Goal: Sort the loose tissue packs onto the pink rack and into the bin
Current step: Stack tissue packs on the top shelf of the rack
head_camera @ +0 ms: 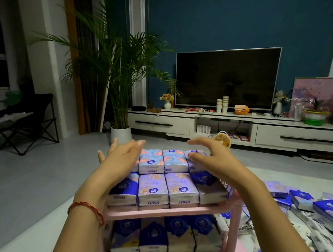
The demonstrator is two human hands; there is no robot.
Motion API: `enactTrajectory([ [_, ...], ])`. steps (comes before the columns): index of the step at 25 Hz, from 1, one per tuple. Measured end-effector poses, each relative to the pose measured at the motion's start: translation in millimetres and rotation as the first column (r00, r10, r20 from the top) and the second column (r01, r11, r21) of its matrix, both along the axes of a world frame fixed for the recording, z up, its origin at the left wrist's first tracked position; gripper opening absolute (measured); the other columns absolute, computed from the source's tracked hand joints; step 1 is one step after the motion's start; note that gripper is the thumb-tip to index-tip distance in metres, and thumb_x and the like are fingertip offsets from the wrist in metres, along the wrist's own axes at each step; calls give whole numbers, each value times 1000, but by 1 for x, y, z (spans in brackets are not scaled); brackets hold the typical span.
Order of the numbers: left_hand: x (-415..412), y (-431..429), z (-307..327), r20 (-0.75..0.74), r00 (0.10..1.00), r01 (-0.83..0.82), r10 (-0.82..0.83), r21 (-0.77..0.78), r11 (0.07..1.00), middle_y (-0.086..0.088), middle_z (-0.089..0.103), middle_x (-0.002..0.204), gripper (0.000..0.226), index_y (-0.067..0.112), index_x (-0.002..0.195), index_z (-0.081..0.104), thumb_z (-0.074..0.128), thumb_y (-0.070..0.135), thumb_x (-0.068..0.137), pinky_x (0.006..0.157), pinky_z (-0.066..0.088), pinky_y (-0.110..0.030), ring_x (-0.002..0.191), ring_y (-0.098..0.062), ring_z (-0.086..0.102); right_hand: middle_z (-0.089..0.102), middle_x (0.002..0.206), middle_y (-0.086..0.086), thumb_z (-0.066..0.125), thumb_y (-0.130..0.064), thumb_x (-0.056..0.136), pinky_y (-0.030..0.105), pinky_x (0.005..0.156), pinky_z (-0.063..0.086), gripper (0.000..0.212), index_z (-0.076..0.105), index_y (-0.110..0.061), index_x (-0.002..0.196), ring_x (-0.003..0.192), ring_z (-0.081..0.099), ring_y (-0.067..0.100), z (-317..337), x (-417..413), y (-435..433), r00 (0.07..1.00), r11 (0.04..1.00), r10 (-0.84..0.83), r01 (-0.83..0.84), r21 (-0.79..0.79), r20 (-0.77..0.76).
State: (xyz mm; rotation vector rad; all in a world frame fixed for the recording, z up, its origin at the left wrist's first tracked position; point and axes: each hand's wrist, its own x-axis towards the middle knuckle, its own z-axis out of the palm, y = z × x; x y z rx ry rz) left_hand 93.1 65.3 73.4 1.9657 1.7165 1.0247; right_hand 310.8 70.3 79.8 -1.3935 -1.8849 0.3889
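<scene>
Hands both released: your left hand [121, 159] flanks floral tissue packs [154, 186] on the pink plastic rack [169, 211], right hand [210, 157] hovers above.

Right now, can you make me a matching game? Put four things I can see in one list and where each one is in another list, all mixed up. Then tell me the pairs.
Things:
1. TV
2. chair
3. loose packs
4. palm

Places:
A. in a white pot
B. spread out to the right of the rack
C. on the long cabinet
D. far left, on the floor

Pairs: 1-C, 2-D, 3-B, 4-A.
</scene>
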Motion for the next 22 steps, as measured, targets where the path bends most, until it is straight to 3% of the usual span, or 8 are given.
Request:
enactTrajectory([
  [1,-2,-3,3,67,998,15,-15,-8,1000,2,35,149,41,27,135,47,27,38,100,115,10,-39,139,-13,22,43,143,-3,55,-25,92,25,98,32,41,49,-25,132,130,38,14,2,-1,-1,1000,1000,12,-12,-2,14],
  [3,-4,-7,5,169,985,46,-39,-36,998,-1,49,137,38,21,132,51,33,33,100,96,33,-27,112,-10,44,42,143,-2,54,-24,92,24,93,34,42,46,-25,134,129,39,16,2,-3,-1,997,998,21,-17,-60,78],
  [6,-2,-9,2,157,987,36,-28,-46,998,-2,55,129,36,16,129,53,35,28,100,82,33,-21,101,-10,48,46,139,3,49,-30,95,27,88,41,38,47,-25,133,121,46,20,-4,-6,0,995,993,-7,18,-116,102],
  [9,-3,-6,0,133,991,26,-18,-65,998,-2,52,135,36,19,130,53,46,30,96,86,37,-22,113,-15,52,52,134,5,45,-30,96,31,90,41,33,54,-23,126,115,49,20,-8,-7,1,992,996,-37,47,-78,122],
  [11,-3,-3,-3,65,998,-5,9,-62,998,-4,47,139,37,24,129,54,55,30,92,74,41,-13,97,-8,57,52,133,3,44,-29,96,29,87,39,32,56,-22,125,115,49,19,-9,-6,2,988,996,-39,50,-69,152],
  [13,-2,0,-6,7,998,-55,55,-47,997,-6,41,142,37,28,128,55,57,29,90,57,38,-7,77,1,51,54,130,3,40,-29,98,29,86,40,32,57,-20,123,112,50,18,-11,-5,1,990,997,-30,39,-65,140],
  [18,-2,5,-9,-14,996,-85,84,-72,994,-9,39,143,38,30,127,55,58,31,89,83,47,-31,115,-21,47,59,123,4,30,-31,101,36,94,43,37,56,-12,120,111,54,17,-16,-4,1,1000,999,-7,7,-46,14],
  [22,-1,6,-6,-44,993,-113,112,-21,993,-8,46,138,38,31,127,56,57,31,89,99,44,-41,118,-25,48,62,110,14,32,-36,100,46,96,44,42,59,-5,109,104,59,26,-11,5,2,992,999,-15,19,28,-128],
])
